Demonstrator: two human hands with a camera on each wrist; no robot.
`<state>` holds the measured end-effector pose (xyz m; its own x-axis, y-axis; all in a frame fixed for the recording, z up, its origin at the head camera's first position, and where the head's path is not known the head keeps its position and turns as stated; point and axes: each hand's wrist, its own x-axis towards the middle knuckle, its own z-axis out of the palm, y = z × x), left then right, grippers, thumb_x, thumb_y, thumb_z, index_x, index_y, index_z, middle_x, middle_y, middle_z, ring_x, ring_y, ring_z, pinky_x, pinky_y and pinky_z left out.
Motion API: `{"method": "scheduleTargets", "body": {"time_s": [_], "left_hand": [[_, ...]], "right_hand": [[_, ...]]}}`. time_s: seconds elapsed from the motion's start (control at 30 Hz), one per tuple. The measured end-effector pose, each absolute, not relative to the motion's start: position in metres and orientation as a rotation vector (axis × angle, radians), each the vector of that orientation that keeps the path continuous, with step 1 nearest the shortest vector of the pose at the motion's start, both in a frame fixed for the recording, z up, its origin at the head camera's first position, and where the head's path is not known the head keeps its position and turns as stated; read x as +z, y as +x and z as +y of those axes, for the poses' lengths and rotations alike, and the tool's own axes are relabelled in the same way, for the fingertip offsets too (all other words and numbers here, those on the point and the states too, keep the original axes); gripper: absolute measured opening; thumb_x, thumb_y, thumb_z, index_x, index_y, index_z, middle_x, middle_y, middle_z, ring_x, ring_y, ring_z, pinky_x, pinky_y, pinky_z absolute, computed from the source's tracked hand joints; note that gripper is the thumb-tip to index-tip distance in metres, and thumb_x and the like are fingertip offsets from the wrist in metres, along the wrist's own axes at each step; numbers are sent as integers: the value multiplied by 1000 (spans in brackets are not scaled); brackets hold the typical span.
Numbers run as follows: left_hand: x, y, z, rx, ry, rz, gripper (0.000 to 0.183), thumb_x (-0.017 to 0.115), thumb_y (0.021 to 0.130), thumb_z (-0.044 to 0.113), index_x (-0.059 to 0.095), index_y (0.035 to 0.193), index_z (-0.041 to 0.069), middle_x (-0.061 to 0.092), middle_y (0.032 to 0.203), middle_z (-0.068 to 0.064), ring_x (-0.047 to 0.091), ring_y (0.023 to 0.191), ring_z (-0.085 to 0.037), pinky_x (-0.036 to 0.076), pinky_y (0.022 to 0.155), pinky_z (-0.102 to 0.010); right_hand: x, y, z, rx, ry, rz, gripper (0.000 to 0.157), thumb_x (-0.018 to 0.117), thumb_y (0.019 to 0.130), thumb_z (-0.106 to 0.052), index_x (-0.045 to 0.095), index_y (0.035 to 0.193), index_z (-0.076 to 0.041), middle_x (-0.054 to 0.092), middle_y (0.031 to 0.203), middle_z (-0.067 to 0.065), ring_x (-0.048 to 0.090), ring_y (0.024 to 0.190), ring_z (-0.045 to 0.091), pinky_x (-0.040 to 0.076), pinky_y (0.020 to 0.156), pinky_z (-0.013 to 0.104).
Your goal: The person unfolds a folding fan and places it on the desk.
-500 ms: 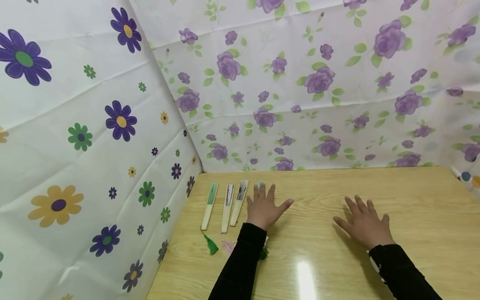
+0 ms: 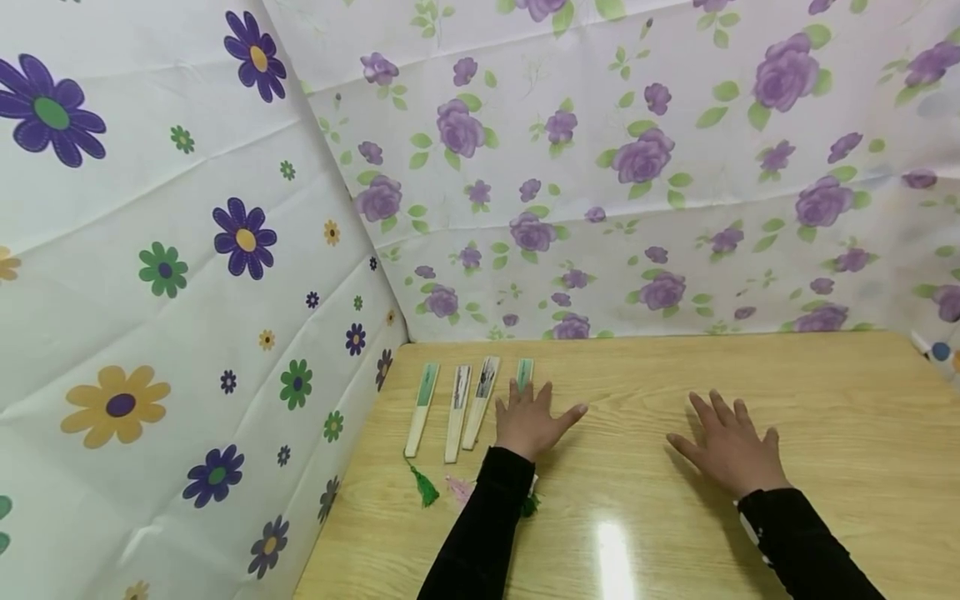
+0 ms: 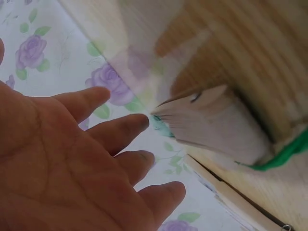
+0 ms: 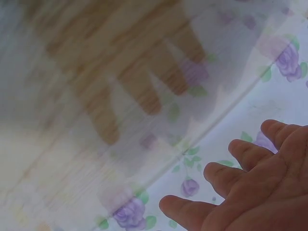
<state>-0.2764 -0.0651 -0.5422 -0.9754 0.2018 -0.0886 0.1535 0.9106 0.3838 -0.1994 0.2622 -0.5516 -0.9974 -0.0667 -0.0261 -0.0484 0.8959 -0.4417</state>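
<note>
My left hand (image 2: 531, 423), fingers spread, is held over the rightmost folding fan (image 2: 525, 372), whose green end shows beyond the fingertips. In the left wrist view that folded fan (image 3: 221, 125) lies on the table, apart from the fingers. To its left lie a folded fan with a green end (image 2: 422, 408) and two with dark-patterned ends, one nearer the left (image 2: 457, 414) and one leaning right (image 2: 481, 404). Over the bare wood to the right hovers my right hand (image 2: 731, 446), its fingers spread and holding nothing.
Tassels hang off the fans: a green one (image 2: 424, 486), a pink one (image 2: 459, 489) partly behind the left sleeve, and a dark green one (image 2: 529, 505). The wooden table (image 2: 622, 392) meets flowered sheets at the back (image 2: 600, 267) and left (image 2: 187, 333).
The left fingers have drawn back slightly toward me, so more of the rightmost fan's green end shows. The head view has shifted a little; the right hand looks the same.
</note>
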Motion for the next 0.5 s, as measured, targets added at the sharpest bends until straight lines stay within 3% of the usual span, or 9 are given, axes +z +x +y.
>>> {"method": "scheduleTargets", "body": {"time_s": [0.33, 0.5], "left_hand": [[-548, -279, -63, 569, 251, 2959, 93, 45, 111, 82, 53, 170, 10, 35, 185, -24, 21, 178, -46, 21, 149, -67], [-550, -279, -61, 534, 227, 2991, 87, 53, 114, 74, 62, 159, 0, 39, 181, -29, 31, 174, -46, 32, 147, -61]], "right_hand": [[-553, -198, 264, -688, -92, 3031, 99, 54, 114, -73, 26, 181, -5, 20, 182, 39, 14, 164, 73, 7, 120, 104], [-556, -198, 265, -690, -97, 3032, 100, 53, 113, -75, 26, 181, -6, 20, 182, 39, 14, 164, 73, 6, 120, 104]]}}
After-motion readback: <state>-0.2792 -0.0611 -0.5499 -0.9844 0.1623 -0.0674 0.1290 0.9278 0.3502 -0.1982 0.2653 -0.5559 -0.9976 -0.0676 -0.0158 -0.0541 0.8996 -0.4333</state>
